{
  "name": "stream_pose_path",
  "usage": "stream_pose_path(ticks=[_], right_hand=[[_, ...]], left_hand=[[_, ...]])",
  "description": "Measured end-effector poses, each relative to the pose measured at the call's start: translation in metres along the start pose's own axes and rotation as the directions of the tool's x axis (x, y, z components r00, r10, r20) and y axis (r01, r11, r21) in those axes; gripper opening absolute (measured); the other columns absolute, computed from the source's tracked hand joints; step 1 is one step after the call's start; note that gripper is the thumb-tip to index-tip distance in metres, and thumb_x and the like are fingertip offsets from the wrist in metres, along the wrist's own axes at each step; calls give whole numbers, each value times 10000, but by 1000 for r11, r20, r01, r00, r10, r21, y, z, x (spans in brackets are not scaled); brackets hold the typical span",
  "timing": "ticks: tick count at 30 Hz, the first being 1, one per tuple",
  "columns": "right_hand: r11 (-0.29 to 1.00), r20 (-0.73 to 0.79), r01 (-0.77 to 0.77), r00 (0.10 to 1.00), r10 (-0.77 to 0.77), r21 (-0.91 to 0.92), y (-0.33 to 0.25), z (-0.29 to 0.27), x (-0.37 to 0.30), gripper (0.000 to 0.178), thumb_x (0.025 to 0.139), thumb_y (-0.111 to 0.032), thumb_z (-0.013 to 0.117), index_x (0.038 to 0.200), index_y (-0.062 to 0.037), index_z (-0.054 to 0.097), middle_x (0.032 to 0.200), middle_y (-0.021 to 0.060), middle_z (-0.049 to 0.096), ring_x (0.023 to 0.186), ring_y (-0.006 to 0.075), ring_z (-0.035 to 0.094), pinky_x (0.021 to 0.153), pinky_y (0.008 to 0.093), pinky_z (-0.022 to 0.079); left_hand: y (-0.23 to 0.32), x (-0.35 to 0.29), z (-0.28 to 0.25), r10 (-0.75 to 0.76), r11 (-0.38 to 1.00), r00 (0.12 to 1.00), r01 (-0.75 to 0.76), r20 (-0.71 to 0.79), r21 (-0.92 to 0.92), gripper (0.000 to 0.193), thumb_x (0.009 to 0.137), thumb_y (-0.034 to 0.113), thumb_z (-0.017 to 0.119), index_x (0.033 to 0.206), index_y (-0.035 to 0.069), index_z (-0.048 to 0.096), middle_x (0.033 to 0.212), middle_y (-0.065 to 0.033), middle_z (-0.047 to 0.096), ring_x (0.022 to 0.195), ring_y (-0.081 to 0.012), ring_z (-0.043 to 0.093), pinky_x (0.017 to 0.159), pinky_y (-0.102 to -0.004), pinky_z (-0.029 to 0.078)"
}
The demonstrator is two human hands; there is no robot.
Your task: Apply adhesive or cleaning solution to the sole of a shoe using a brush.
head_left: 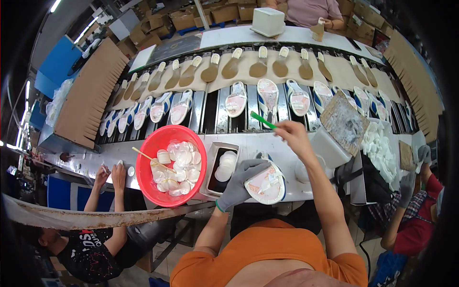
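Note:
My left hand (241, 182), in a grey glove with a green cuff, is closed around a white and blue shoe upper (266, 185), its pinkish underside turned up. Bare, my right hand (292, 136) pinches a flat green-handled tool (262, 120) pointing left over the edge of the conveyor; whether it ends in bristles I cannot make out. A rectangular white tray (204, 188) with a dark inside stands left of the gloved hand and holds round white pads (225, 166). Beyond it sits a red basin (142, 172) full of clear-looking round discs (184, 158).
Shoe uppers (236, 99) and brown-and-cream soles (233, 64) line the conveyor (213, 112) ahead. At right are a stained board (344, 122) and white pieces (380, 153). Co-workers sit left (81, 248) and right (420, 205), another across (308, 12). A rusty bar (95, 215) crosses lower left.

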State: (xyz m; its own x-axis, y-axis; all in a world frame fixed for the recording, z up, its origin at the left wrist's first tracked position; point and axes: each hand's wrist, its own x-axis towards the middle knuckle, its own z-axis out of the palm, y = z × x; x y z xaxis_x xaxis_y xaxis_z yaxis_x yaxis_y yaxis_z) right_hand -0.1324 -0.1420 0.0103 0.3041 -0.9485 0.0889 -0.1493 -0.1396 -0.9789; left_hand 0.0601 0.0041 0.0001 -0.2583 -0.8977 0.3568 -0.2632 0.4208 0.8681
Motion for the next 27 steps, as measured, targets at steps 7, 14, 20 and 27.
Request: stream_pose_path(ticks=[7,14,20,27], right_hand=[[833,46,55,998,-36,-550,63,67,127,143,750,-170,705,838,-58,721,767,157,681,751,317,664,675,422,502],[667,6,89,992,-126,-740,52,83,135,119,798,-152,656,851,-57,701,819,161,682,798,346,652,710,447,494],[715,39,100,994,-100,-692,48,82,135,127,787,-168,639,828,-63,700,795,162,680,797,355,653,699,454,501],[955,304,-192,917,257,-228,59,67,126,190,839,-193,641,837,-24,727,741,57,709,593,101,607,486,269,446]], left_hand=[[-20,-13,16,-59,921,990,4,-130,-390,595,728,31,777,1250,73,495,1261,-123,539,1173,-229,531,1025,-349,409],[-34,-15,8,-191,940,981,174,-30,-293,645,742,100,782,1319,103,493,1343,-121,475,1248,-243,464,1025,-344,394],[-30,-12,42,-440,317,894,238,80,-918,803,807,59,714,1464,67,253,1443,-148,406,1301,-242,439,1098,-377,357],[-68,-40,110,-429,862,751,175,-502,-475,671,692,137,843,1266,38,510,1204,-75,583,1060,-190,567,938,-350,461]])
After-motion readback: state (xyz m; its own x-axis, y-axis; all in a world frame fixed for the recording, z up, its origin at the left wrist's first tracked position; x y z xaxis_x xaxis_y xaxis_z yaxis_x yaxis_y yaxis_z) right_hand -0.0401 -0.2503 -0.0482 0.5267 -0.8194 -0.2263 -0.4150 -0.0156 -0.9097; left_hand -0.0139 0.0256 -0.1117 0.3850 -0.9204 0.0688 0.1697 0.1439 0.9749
